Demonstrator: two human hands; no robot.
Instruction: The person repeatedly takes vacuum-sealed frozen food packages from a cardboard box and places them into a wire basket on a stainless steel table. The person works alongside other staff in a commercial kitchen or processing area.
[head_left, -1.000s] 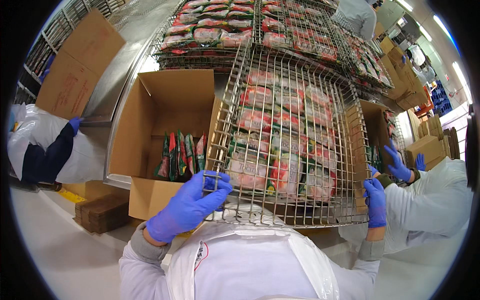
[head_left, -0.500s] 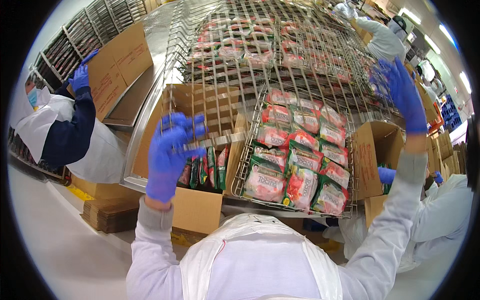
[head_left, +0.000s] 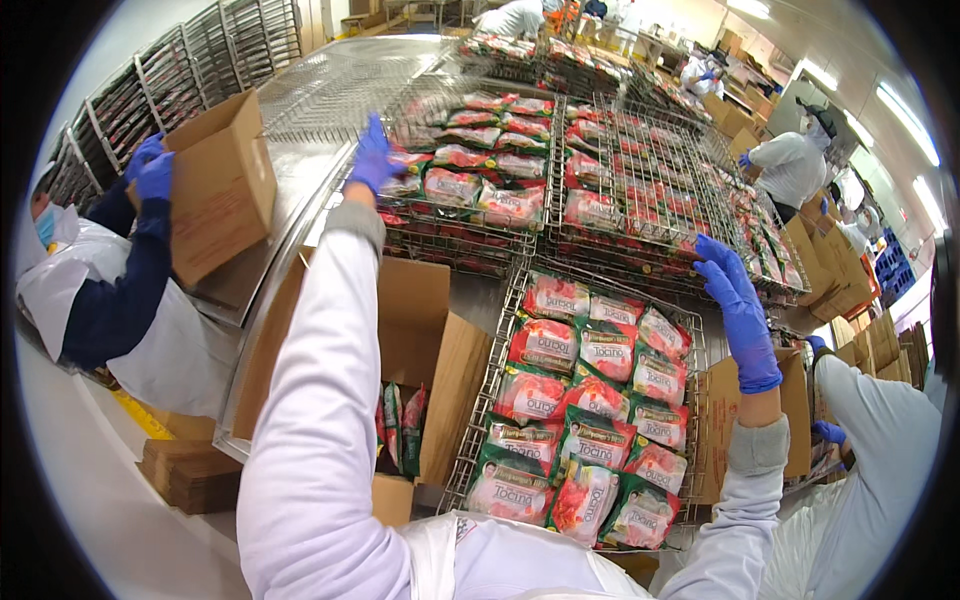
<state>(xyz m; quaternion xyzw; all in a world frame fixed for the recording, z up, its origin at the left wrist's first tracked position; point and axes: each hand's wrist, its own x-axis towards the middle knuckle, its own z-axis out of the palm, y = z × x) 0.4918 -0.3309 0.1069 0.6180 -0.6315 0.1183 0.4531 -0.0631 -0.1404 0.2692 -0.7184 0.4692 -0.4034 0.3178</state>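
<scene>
My left hand point(head_left: 371, 160), in a blue glove, reaches far forward with fingers stretched out, beside a motion-blurred wire rack point(head_left: 425, 88). Its grip on that rack does not show. My right hand point(head_left: 735, 300), also gloved, has its fingers extended and apart at the near right corner of a wire rack point(head_left: 640, 235) over packed bags. Between my arms lies an uncovered wire tray point(head_left: 470, 440) with rows of red and green plastic meat packs point(head_left: 600, 400). Left of it stands an open cardboard box point(head_left: 412, 305) with several packs upright inside, partly hidden by my left sleeve.
Stacked trays of meat packs point(head_left: 490, 150) stand beyond on the metal table point(head_left: 300, 150). At left, a co-worker point(head_left: 150, 310) holds a cardboard box point(head_left: 220, 190). Another person point(head_left: 870, 430) is close at right beside an open box point(head_left: 750, 430). Flattened cardboard point(head_left: 190, 470) lies low left.
The wire rack above the near tray has moved forward and left, uncovering the packs. My left hand has reached forward; my right hand has come down and inward. The left co-worker's box is now lifted.
</scene>
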